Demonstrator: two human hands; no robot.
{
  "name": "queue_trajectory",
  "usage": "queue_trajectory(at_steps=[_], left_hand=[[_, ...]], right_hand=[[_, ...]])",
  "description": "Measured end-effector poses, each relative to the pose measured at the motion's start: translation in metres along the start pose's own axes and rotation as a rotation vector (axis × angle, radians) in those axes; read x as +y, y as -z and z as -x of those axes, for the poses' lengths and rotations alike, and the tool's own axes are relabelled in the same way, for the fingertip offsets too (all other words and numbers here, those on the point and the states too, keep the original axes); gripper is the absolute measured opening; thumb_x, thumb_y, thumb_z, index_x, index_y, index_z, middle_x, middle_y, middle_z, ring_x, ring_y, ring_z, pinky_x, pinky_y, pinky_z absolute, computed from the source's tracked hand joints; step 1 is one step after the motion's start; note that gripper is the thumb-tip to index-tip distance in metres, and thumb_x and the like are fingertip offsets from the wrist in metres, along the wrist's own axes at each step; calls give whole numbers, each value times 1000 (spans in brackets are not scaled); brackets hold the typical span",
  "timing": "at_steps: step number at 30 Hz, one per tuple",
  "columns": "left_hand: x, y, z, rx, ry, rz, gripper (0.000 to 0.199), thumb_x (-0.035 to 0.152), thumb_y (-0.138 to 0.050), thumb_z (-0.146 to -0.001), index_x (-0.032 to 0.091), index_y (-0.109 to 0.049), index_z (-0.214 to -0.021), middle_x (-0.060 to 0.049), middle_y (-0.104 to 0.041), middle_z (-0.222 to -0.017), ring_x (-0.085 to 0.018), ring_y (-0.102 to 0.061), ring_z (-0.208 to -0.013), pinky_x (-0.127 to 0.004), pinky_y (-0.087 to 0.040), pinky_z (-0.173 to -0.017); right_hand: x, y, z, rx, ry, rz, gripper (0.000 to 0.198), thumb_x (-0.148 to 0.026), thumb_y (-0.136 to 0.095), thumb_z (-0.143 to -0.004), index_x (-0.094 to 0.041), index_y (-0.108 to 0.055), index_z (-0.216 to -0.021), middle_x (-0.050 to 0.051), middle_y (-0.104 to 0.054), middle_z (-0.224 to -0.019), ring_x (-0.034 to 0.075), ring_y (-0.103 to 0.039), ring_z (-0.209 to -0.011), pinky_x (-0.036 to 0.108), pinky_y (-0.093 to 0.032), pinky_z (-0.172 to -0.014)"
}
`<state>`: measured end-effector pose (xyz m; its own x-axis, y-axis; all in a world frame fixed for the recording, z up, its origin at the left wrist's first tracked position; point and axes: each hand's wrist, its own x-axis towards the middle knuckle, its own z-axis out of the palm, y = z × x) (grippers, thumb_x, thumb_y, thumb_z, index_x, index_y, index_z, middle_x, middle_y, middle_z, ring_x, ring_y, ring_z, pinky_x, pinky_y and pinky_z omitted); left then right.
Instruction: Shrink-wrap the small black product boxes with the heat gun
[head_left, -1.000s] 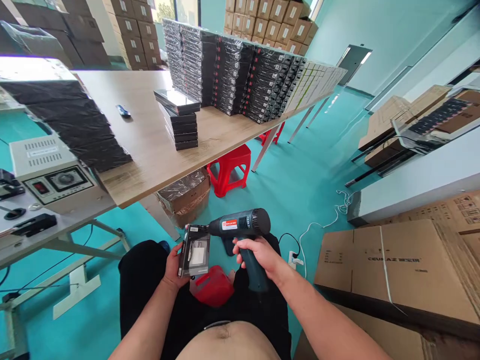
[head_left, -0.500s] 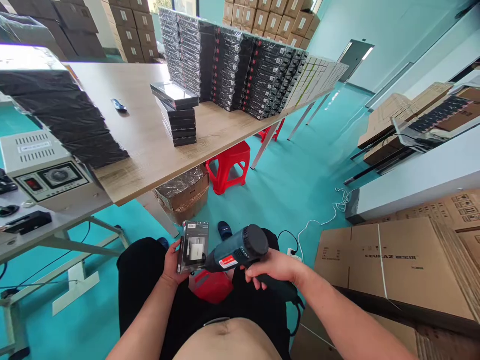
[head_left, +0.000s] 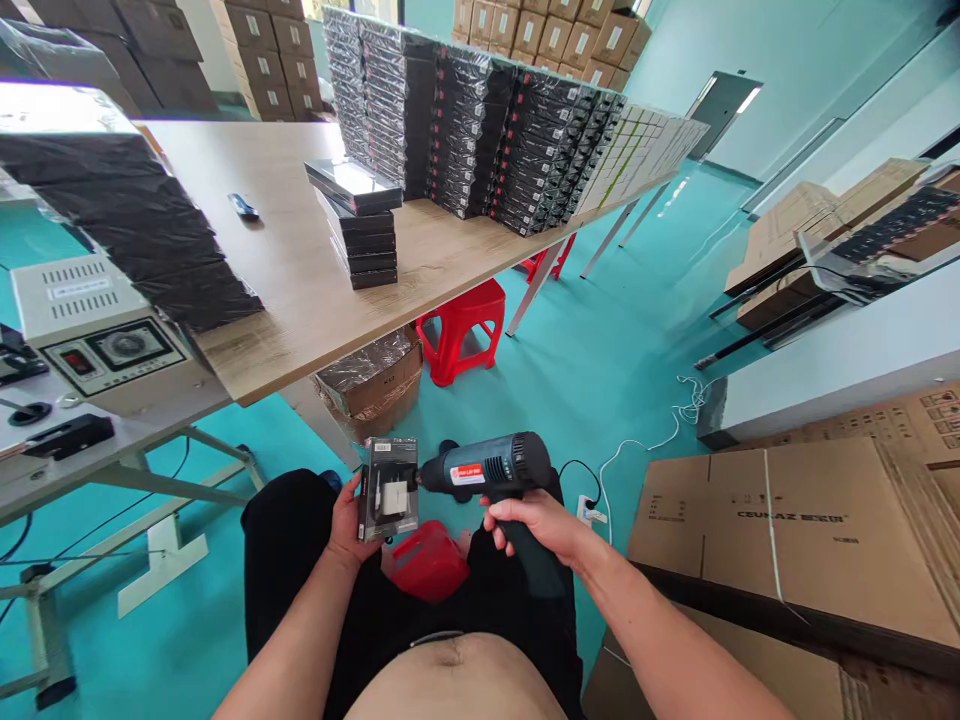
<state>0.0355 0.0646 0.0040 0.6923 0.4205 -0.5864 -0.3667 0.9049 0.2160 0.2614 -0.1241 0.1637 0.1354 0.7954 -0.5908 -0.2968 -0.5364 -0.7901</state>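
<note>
My left hand (head_left: 348, 522) grips a small dark retail box (head_left: 388, 470) by its left and lower edges. The box face carries a picture of a white item. A heat gun (head_left: 491, 466), dark blue-green with a red and white label, is in my right hand (head_left: 534, 520), whose fingers wrap round its handle. Its nozzle points left at the right side of the box; whether it touches cannot be made out. Both are held above my lap, in front of a red stool (head_left: 429, 562).
A wooden table (head_left: 300, 335) holds a short stack of black boxes (head_left: 373, 250), long rows of wrapped boxes (head_left: 469, 135) and a utility knife (head_left: 244, 208). A control unit (head_left: 112, 335) stands at left. Cartons (head_left: 750, 530) are piled at right, near a power strip (head_left: 590, 510).
The heat gun has swung more level, its nozzle rising from the box's lower right to its middle right side. The box stays in my left hand, nearly unmoved.
</note>
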Motion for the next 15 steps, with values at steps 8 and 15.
queue_trajectory(at_steps=[8,15], left_hand=[[-4,1,-17,34,-188,17,34,43,-59,-85,18,-62,-108,-10,-71,-101,-28,-68,-93,-51,-53,-87],[-5,5,-23,137,-171,0,36,51,-53,-87,18,-58,-99,-11,-67,-93,-26,-69,-83,-45,-58,-71]], right_hand=[[12,-5,11,-90,-14,-134,29,-28,-63,-75,-11,-66,-98,6,-68,-77,14,-63,-58,23,-48,-49],[21,-25,3,-4,4,-142,28,-28,-64,-73,-10,-67,-94,7,-69,-77,14,-63,-57,24,-48,-49]])
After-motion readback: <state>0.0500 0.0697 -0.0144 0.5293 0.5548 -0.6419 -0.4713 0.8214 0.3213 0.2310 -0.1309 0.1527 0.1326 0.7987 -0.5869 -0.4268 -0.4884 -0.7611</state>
